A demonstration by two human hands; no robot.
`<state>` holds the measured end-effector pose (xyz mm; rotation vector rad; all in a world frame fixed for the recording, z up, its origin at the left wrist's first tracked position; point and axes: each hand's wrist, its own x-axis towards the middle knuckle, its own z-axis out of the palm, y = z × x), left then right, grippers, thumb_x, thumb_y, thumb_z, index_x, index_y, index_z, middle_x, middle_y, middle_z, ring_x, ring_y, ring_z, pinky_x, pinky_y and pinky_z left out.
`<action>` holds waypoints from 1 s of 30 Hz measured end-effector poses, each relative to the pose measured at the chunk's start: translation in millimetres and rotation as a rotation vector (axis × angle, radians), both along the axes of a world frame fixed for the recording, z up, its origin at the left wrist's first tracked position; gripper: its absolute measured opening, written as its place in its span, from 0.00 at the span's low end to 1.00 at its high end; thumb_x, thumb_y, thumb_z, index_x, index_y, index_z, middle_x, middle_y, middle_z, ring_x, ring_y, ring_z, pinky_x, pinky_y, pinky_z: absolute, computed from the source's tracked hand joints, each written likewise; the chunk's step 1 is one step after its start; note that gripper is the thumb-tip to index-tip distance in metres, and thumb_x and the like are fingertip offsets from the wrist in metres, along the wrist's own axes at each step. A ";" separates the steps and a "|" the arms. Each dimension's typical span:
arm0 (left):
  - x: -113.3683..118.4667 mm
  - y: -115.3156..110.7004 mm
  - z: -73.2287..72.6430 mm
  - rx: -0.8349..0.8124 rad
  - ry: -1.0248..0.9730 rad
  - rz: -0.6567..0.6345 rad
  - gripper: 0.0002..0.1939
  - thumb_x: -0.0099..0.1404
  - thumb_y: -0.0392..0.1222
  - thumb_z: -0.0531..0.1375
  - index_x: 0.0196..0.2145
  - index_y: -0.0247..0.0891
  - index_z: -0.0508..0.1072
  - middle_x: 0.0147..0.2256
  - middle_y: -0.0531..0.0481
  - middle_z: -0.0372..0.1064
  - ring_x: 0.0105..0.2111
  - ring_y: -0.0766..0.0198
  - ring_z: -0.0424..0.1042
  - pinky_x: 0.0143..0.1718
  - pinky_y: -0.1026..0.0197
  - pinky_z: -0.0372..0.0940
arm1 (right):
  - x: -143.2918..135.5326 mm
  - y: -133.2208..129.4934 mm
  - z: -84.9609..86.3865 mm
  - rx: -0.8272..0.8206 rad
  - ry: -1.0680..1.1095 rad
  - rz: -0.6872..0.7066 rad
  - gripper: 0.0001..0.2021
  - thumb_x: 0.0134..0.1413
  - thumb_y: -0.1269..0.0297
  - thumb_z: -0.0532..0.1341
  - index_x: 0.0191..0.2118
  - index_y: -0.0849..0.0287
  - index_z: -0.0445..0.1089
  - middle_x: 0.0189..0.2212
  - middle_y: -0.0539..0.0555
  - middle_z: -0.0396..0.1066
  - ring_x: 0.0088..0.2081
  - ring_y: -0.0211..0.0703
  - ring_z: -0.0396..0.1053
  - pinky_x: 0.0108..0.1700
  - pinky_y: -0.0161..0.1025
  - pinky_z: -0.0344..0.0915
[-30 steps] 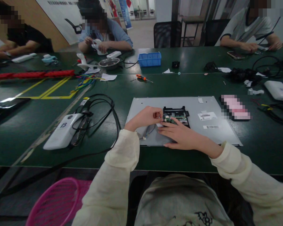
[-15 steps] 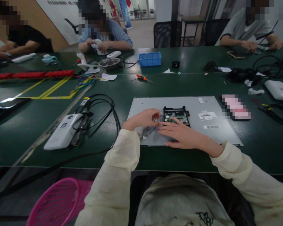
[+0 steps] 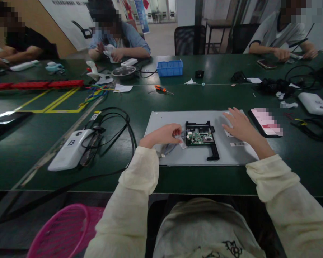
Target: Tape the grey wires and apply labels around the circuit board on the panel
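Observation:
A flat grey metal panel (image 3: 174,157) lies on the green table before me. On its middle sits a black plastic frame (image 3: 213,152) with a green circuit board (image 3: 197,138) inside. At the board's left edge, my left hand (image 3: 165,135) has its fingers pinched on a bundle of thin grey cables (image 3: 169,148). A whitish translucent strip (image 3: 182,143) shows by its thumb; the fingertips are partly hidden. My right hand (image 3: 240,127) is open with fingers spread over the panel's right side, partly covering a white label, and holds nothing.
Right of the panel lies a phone (image 3: 266,123). On the left are a white power bank (image 3: 70,150) and looped black cables (image 3: 125,118). Farther back lie an orange screwdriver (image 3: 161,89) and a blue basket (image 3: 169,68). Several people sit across the table.
My right hand has moved right and away from the board, its fingers now spread, uncovering the circuit board and the frame's lower arm. The left hand has stayed at the cables.

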<state>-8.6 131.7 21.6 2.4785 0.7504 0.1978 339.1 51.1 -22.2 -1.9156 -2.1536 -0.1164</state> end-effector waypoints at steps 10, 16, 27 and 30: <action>0.4 -1.1 1.6 -0.002 -0.014 -0.015 0.11 0.52 0.46 0.62 0.32 0.39 0.68 0.30 0.53 0.65 0.29 0.65 0.64 0.31 0.63 0.58 | 3.9 6.9 -9.9 -0.044 0.085 0.038 0.24 0.62 0.60 0.48 0.61 0.65 0.59 0.57 0.64 0.64 0.56 0.55 0.63 0.56 0.51 0.61; 3.7 -6.0 11.3 0.121 -0.036 0.030 0.12 0.56 0.47 0.62 0.32 0.38 0.67 0.31 0.52 0.65 0.31 0.64 0.64 0.33 0.62 0.58 | 5.0 7.5 -5.9 0.003 0.096 -0.021 0.22 0.59 0.62 0.51 0.57 0.62 0.64 0.52 0.62 0.70 0.51 0.55 0.68 0.51 0.50 0.65; 35.1 -40.3 15.5 0.481 -0.165 0.008 0.14 0.67 0.46 0.53 0.48 0.37 0.66 0.47 0.43 0.64 0.50 0.55 0.62 0.52 0.51 0.58 | 3.6 15.7 -2.0 0.050 0.001 -0.139 0.17 0.60 0.62 0.51 0.49 0.60 0.72 0.46 0.61 0.74 0.45 0.54 0.71 0.45 0.46 0.66; 43.5 -51.2 12.1 0.460 -0.156 -0.081 0.20 0.67 0.46 0.53 0.55 0.39 0.62 0.54 0.41 0.61 0.56 0.54 0.59 0.57 0.49 0.55 | 0.7 16.5 0.8 0.050 -0.082 -0.228 0.17 0.61 0.62 0.50 0.44 0.58 0.74 0.40 0.61 0.76 0.40 0.53 0.72 0.39 0.45 0.65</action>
